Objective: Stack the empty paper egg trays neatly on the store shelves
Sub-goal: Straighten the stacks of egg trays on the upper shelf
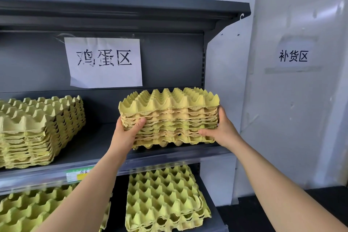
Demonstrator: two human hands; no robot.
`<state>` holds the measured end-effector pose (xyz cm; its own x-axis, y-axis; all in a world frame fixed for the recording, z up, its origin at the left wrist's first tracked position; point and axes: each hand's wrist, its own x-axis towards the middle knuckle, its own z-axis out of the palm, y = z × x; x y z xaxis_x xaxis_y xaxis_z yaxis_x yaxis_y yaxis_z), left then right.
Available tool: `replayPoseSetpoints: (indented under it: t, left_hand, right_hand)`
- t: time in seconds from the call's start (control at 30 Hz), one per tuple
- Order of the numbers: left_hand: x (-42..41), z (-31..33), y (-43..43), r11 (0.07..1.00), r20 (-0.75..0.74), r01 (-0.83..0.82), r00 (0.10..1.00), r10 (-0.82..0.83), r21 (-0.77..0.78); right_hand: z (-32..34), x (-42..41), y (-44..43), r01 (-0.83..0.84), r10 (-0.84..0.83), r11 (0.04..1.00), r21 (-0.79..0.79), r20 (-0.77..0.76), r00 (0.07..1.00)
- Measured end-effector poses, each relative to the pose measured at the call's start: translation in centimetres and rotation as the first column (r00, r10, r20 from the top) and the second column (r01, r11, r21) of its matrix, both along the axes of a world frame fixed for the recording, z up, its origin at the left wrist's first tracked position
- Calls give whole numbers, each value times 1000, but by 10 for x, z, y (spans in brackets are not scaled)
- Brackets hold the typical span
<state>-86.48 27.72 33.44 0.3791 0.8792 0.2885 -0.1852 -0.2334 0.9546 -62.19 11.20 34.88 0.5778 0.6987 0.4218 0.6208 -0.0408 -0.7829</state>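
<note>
1. Below the white paper sign (104, 62) and slightly to its right, a stack of egg trays (169, 117) sits at the front right of the middle shelf (98, 143). It is several nested yellow-green paper trays with their peaked cups pointing up. The edges are ragged and not quite flush.
2. Both hands clamp the stack. The left hand (130, 130) grips its left end with the thumb across the front edges. The right hand (220, 130) grips its right end, fingers curled round the lower front edges.
3. The base seems to touch the shelf, though the shadow under it leaves that unsure.
4. The stack's right end lies near the shelf's right end. Straight below the sign, a strip of bare shelf separates it from a second stack (37, 128) at lower left of the sign. The top shelf (113, 11) hangs above the sign, well clear of the trays.
5. Further below the sign, the lower shelf (212, 203) holds two more stacks, one under the held trays (165, 198) and one further left (28, 213).
</note>
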Motion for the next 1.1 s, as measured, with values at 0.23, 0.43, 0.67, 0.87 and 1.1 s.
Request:
replayPoseSetpoints:
  t: [0.23,0.43,0.67,0.87,1.1]
  left_hand:
    - [11,24,-3,999,147,-41,988,43,-11]
    - [18,19,-2,997,150,-67,987,61,37]
    - [35,3,-11,987,74,-111,992,103,114]
    - [37,-3,-9,986,50,-111,993,106,126]
    - [37,0,-11,989,40,-94,995,90,112]
  right_hand:
    - [23,12,6,9,-7,998,70,-27,1000]
    - [25,17,3,37,-38,991,127,5,999]
    - [17,31,0,19,-17,993,119,-15,1000]
    - [17,36,3,-16,20,993,118,-35,999]
    - [15,32,8,-103,127,983,152,-156,980]
